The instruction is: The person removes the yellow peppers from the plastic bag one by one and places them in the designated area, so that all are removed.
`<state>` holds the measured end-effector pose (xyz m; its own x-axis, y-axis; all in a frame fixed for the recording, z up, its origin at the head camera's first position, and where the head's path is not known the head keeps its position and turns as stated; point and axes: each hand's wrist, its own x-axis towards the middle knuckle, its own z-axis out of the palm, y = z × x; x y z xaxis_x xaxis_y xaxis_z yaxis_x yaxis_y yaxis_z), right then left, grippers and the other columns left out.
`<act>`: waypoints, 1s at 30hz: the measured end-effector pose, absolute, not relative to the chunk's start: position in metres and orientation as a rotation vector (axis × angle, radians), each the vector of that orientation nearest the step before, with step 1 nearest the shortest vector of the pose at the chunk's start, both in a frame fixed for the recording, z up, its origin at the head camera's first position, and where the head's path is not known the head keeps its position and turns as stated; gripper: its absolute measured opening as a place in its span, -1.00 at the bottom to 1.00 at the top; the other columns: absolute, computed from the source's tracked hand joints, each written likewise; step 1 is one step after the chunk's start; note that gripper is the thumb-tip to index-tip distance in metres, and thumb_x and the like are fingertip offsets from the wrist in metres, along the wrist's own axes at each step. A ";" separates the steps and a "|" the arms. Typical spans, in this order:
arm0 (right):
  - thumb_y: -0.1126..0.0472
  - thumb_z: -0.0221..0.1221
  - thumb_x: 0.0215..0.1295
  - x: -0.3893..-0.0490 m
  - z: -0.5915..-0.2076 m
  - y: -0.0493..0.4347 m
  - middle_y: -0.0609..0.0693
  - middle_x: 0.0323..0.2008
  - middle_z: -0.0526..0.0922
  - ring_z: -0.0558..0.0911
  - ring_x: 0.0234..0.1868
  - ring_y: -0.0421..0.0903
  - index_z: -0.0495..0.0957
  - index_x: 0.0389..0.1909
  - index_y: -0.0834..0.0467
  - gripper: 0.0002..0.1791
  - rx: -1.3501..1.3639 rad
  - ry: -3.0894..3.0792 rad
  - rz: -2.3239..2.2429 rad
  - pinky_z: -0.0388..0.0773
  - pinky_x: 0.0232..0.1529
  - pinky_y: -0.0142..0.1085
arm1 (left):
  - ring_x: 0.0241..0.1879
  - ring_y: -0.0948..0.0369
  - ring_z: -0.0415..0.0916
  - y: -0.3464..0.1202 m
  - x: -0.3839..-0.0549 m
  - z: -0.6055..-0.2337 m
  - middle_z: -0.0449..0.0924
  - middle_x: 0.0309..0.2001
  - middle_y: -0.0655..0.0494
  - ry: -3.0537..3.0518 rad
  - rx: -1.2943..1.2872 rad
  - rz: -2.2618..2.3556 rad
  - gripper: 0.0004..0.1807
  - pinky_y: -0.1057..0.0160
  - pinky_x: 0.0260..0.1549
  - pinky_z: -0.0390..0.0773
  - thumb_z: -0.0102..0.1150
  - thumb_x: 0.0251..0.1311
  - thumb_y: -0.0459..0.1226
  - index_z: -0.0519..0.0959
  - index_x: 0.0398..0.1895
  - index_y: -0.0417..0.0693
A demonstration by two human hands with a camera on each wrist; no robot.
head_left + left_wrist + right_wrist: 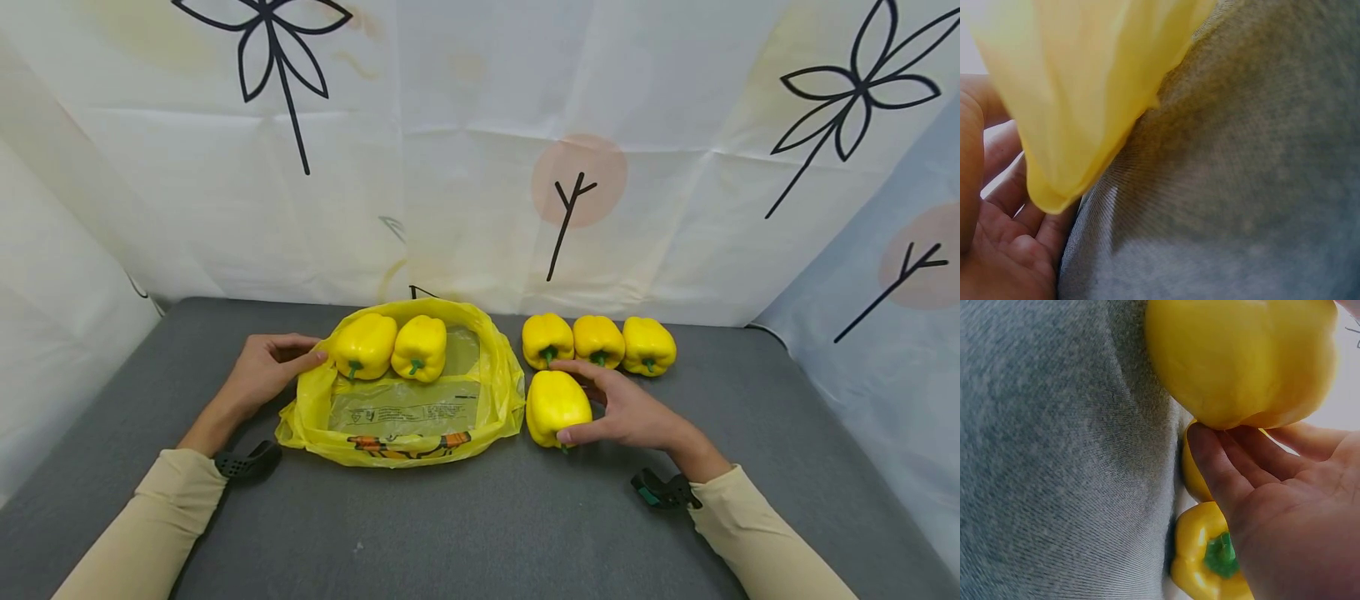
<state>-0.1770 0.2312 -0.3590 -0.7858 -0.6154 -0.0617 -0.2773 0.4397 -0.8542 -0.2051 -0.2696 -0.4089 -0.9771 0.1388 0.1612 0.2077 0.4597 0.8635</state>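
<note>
A yellow plastic bag [498, 400] lies spread with its mouth facing up and its rim rolled into a ring. Inside, at the back left, two yellow bell peppers [367, 346] sit side by side. My left hand [262, 371] pinches the bag's left rim between thumb and fingers; up close, the yellow film [1079, 112] hangs in front of the fingers. Just right of the bag, my right hand [626, 408] grips another yellow bell pepper [555, 408], thumb at its near end and fingers around its far side. The pepper's underside [1241, 369] rests against those fingers in the right wrist view.
Three more yellow bell peppers [598, 340] stand in a row behind the right hand, green stems facing me. Grey cloth covers the table [450, 533]. A white curtain with plant drawings [465, 208] hangs along the back edge, and fabric closes off both sides.
</note>
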 end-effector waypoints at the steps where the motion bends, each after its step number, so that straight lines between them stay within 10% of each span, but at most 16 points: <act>1: 0.13 0.48 0.18 -0.177 -0.359 0.231 0.20 0.46 0.27 0.40 0.37 0.21 0.12 0.54 0.30 0.02 -0.757 2.331 -1.283 0.37 0.30 0.17 | -0.19 0.40 0.63 -0.269 -0.205 -0.409 0.74 -0.11 0.14 -2.626 -0.311 -1.571 -0.61 0.38 -0.24 0.64 0.29 0.39 -0.16 0.68 0.10 -0.30; 30: 0.10 0.45 0.24 -0.177 -0.360 0.232 0.25 0.41 0.33 0.46 0.32 0.22 0.12 0.56 0.24 -0.01 -0.621 2.361 -1.307 0.56 0.14 -0.02 | -0.18 0.40 0.63 -0.269 -0.204 -0.408 0.74 -0.10 0.11 -2.634 -0.305 -1.572 -0.60 0.38 -0.23 0.64 0.29 0.39 -0.15 0.68 0.09 -0.30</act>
